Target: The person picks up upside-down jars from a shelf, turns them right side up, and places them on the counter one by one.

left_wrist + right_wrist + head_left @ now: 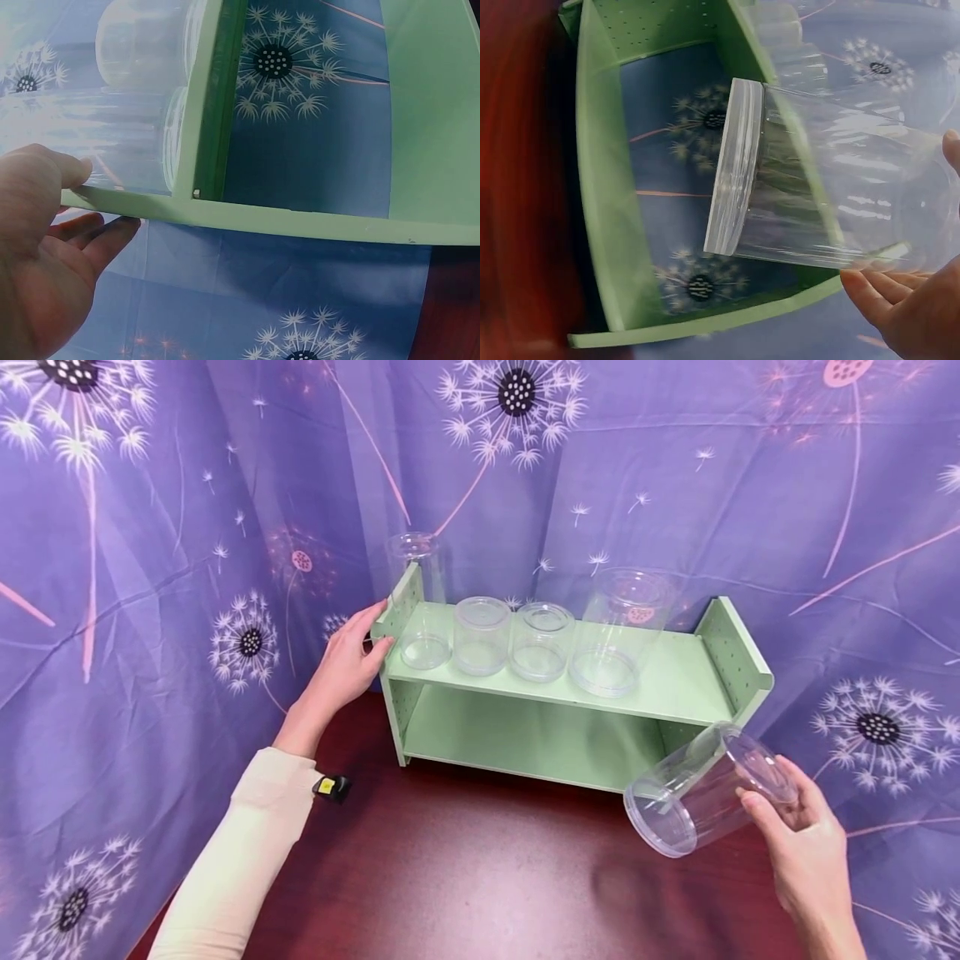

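A green two-tier shelf [682, 672] stands on the table. My left hand [348, 652] grips the edge of its left side panel, thumb inside and fingers outside in the left wrist view. Off to the right, my right hand [813, 843] holds a clear plastic jar [708, 793] near one end. That jar is tilted in front of the shelf's right end, its ridged lid-like end [735, 169] toward the shelf. Along the upper tier stand a tall slim clear jar [424, 639], two short clear jars, the left one [482, 639] and the right one [542, 643], and a large clear jar [617, 639].
The dark red-brown table [480, 860] extends in front of the shelf. Purple curtains [645, 443] with dandelion prints hang behind and at both sides. The shelf's right side panel [735, 660] rises above the upper tier, near the tilted jar.
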A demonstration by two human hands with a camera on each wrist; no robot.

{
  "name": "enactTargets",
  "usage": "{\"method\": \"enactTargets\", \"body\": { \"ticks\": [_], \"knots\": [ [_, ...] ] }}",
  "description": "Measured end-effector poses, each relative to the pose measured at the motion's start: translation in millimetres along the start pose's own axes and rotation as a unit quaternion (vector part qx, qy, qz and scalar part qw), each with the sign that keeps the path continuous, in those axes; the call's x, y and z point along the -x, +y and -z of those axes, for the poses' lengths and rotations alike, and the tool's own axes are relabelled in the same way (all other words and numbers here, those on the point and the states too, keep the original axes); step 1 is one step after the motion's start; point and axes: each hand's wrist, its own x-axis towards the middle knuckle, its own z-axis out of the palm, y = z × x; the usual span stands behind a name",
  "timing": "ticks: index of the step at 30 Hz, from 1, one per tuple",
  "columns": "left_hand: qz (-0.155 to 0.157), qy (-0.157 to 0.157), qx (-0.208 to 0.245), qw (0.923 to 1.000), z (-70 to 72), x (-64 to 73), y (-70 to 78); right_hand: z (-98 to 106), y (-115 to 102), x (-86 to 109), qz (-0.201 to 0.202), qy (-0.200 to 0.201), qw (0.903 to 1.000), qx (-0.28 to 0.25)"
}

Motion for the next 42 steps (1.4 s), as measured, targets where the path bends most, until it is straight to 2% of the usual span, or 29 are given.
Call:
{"method": "enactTargets", "body": {
  "ticks": [7,12,19,23,30,35,37,39,42],
  "knots": [
    [-0.003,0.01,0.007,0.9999,-0.2,1.1,-0.6,-2.6,25.4,11.9,-0.018,-0.021,0.9996,0.005],
    [0.012,0.008,0.032,0.9994,-3.4,3.5,0.3,-2.8,42.0,21.1,-0.031,-0.023,0.9993,0.003],
    [0.05,0.002,0.068,0.9965,-8.8,16.4,-6.4,-5.1,62.8,31.6,-0.036,-0.023,0.9991,0.004],
    [0.049,0.032,0.095,0.9938,-13.2,27.5,-7.1,-8.4,70.0,36.6,-0.039,-0.029,0.9988,0.01],
    [0.052,0.103,0.118,0.9863,-28.1,57.8,-8.4,-12.4,78.8,42.0,-0.043,-0.048,0.9974,0.033],
    [0.072,0.179,0.14,0.9711,-46.9,91.2,-13.6,-14.9,81.8,44.8,-0.047,-0.056,0.9966,0.037],
    [0.081,0.2,0.148,0.9651,-56.8,106.5,-16.2,-15.4,82.8,45.9,-0.047,-0.061,0.9964,0.037],
    [0.084,0.201,0.155,0.9636,-66.9,120.7,-17.7,-15.8,84.0,47.1,-0.047,-0.064,0.9962,0.034],
    [0.077,0.181,0.158,0.9676,-81.1,136.8,-18.8,-17.5,86.4,48.7,-0.046,-0.069,0.9961,0.031]
  ]
}}
